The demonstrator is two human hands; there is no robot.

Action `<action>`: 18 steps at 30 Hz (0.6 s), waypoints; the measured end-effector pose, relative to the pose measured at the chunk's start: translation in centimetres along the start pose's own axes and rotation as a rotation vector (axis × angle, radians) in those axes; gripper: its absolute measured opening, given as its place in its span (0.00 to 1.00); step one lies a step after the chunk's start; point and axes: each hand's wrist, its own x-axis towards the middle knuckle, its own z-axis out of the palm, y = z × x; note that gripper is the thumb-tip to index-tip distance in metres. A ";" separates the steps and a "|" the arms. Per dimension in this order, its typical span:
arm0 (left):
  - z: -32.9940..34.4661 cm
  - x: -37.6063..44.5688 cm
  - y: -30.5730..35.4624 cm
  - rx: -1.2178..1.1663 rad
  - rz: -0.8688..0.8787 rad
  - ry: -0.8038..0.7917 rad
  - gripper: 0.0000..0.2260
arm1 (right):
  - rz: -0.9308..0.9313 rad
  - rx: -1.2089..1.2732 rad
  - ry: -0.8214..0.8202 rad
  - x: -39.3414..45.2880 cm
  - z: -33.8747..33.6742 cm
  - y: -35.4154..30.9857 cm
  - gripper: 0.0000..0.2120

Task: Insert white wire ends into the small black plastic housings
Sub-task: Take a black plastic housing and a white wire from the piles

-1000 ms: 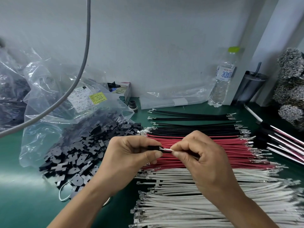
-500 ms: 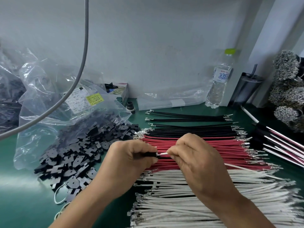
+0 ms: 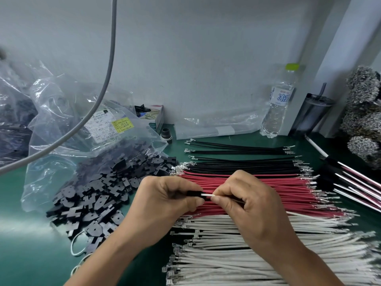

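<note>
Head view: at 6 o'clock white wires (image 3: 247,263) are stacked; just above centre, a black housing (image 3: 194,193) is pinched by the left hand (image 3: 162,201), a white wire end (image 3: 207,195) by the right hand (image 3: 251,205), its tip at the housing. Loose housings (image 3: 92,195) are piled at 9 o'clock, a water bottle (image 3: 278,106) is stood at 2 o'clock.

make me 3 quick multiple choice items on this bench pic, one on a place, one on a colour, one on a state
1. Where does the pile of loose black housings lie?
A. left of the wire rows
B. right of the water bottle
C. on top of the white wires

2. Which colour is the water bottle cap?
A. red
B. light green
C. blue

3. What is the right hand doing?
A. resting flat on the mat
B. lifting the bottle
C. pinching a white wire

Answers:
1 A, the pile spills from the bag left of the rows.
2 B, the cap shows light green.
3 C, fingertips pinch the wire toward the left hand.
</note>
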 end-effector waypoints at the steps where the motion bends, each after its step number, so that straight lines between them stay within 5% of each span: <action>1: 0.1 0.0 -0.1 0.009 -0.004 -0.010 0.09 | -0.011 -0.005 0.002 -0.1 0.2 0.0 0.06; 9: 0.1 0.1 -0.1 0.021 0.036 -0.048 0.08 | -0.078 -0.031 0.044 0.1 0.4 -0.1 0.07; 16: -1.3 0.6 0.5 -0.179 0.088 0.134 0.11 | -0.033 -0.313 -0.013 0.4 -1.1 0.4 0.14; 18: -2.1 1.0 0.1 -0.078 0.091 0.184 0.10 | -0.064 -0.372 0.063 0.3 -1.9 0.6 0.17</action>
